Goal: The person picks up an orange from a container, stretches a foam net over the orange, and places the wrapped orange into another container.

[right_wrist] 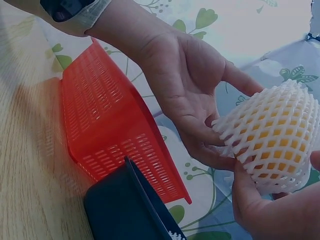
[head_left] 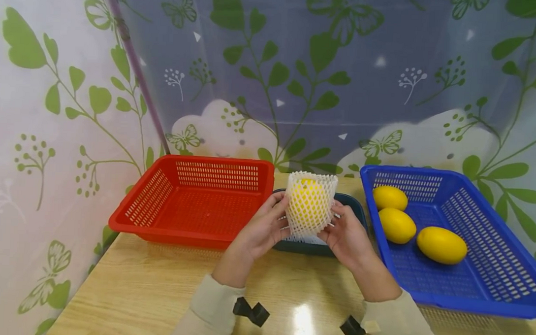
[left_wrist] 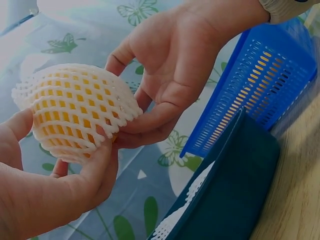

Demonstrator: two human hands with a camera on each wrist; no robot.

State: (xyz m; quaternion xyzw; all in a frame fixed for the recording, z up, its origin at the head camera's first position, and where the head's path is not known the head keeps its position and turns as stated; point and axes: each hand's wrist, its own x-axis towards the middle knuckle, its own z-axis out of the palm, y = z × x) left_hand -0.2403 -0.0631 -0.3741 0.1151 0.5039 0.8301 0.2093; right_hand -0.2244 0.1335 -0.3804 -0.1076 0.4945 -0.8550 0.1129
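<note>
Between both hands, raised over a dark green basin, is a yellow fruit wrapped in a white foam net. My left hand grips its left side, thumb on the net and fingers curled beneath. On the other side my right hand holds the netted fruit the same way. In the left wrist view the net covers most of the fruit, with its loose end at the far left. White netting lies inside the basin.
On the left stands a red plastic basket with nothing seen in it. A blue basket at the right holds three bare yellow fruits. A wooden table carries everything, and a leaf-patterned cloth hangs behind.
</note>
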